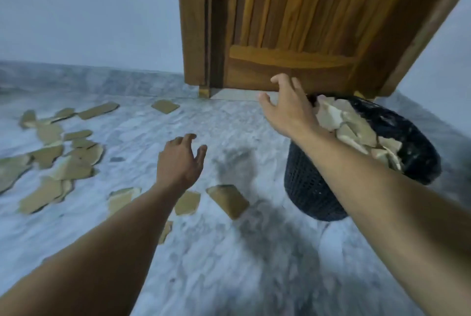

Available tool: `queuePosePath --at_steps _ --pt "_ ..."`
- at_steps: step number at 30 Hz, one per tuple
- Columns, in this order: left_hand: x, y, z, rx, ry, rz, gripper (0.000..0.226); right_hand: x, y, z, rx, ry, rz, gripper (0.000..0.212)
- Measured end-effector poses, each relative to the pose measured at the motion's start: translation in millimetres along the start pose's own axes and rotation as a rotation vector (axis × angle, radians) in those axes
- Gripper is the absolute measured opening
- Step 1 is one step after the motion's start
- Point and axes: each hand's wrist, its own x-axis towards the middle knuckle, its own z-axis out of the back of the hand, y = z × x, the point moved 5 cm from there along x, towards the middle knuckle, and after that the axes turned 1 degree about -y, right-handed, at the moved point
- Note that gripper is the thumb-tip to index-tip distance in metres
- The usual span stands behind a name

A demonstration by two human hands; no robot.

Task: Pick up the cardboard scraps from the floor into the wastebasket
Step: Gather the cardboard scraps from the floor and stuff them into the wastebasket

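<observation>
Cardboard scraps (84, 153), brown and torn, part-fill the black mesh wastebasket (313, 188), many lying on the grey marble floor (229, 264); I read left grip (178, 160) and right grip (285, 109) spread-fingered, empty.

home interior: marble floor (229, 252), wooden door (293, 22), plain wall (89, 9)

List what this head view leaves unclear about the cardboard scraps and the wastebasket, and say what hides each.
Head view: how deep the scraps go inside the wastebasket; its dark mesh wall and the right forearm hide that.
Head view: the full shape of the scrap beneath the left forearm, which covers it.
Head view: the leftmost scrap, cut by the frame edge.
Head view: any print on scraps; motion blur.
</observation>
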Motion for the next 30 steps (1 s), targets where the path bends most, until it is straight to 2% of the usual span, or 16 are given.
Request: queuePosePath --at_steps 3,8,11,14,16,19,24,26,28,30 --pt "-51 82 -3 0.231 0.085 0.110 0.077 -31 25 -85 0.037 0.157 0.074 0.052" --pt "-122 184 -6 0.383 0.352 0.339 0.117 -106 5 -215 -0.046 0.646 -0.260 0.097" --pt "-145 210 -11 0.369 0.425 0.361 0.127 -143 5 -255 -0.123 0.762 -0.303 0.108" --pt "-143 214 -20 0.392 0.402 0.341 0.127 -149 25 -285 -0.223 0.759 -0.218 0.120" --pt "-131 216 -25 0.370 0.395 0.337 0.124 -142 42 -303 -0.214 0.789 -0.163 0.118" --pt "-113 224 -28 0.331 0.383 0.286 0.110 -136 54 -324 -0.255 0.830 -0.039 0.106" --pt "-109 231 -21 0.295 0.311 0.181 0.088 -134 55 -319 -0.280 0.661 0.082 0.079" --pt "-109 234 -20 0.300 0.281 0.193 0.079 -134 60 -315 -0.267 0.657 0.126 0.071" --pt "-103 234 -17 0.306 0.181 0.214 0.068 -143 63 -314 -0.250 0.743 0.137 0.078" --pt "-96 233 -16 0.281 0.099 0.265 0.067 -157 63 -315 -0.264 0.834 0.131 0.103"
